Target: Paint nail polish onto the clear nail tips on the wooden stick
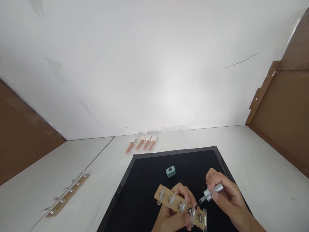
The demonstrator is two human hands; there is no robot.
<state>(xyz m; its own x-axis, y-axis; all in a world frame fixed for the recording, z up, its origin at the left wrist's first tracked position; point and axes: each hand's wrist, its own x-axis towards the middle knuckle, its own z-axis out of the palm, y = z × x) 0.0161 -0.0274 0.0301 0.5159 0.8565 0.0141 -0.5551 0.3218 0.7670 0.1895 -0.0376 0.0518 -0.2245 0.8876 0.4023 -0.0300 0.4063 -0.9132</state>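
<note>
The left hand (173, 214) grips a wooden strip (180, 206) carrying a row of clear nail tips, fingers curled tight around its underside, thumb over the top edge; the strip sits low in view, above the near edge of the black mat (149, 180), tilted down toward 4 o'clock. The right hand (229, 198) pinches a silver brush cap (212, 193) between thumb and fingers, closed narrow on it, the dark brush tip pointing toward 8 o'clock and just beside one of the nail tips; actual contact cannot be confirmed. A small teal bottle (171, 171) stands open on the mat at 12 o'clock from the strip, near but apart from both hands. Risks, as judged: the strip is held in the air and tilted, so any wobble of the left hand could smear polish off the tip onto the wood. A loaded brush could drip onto the mat. The open bottle sits in the path of the right hand and could be knocked over. At 10 o'clock on the white table (253, 167) lie four pink practice fingers (142, 143); at 9 o'clock a second strip (66, 195) rests, well apart.
</note>
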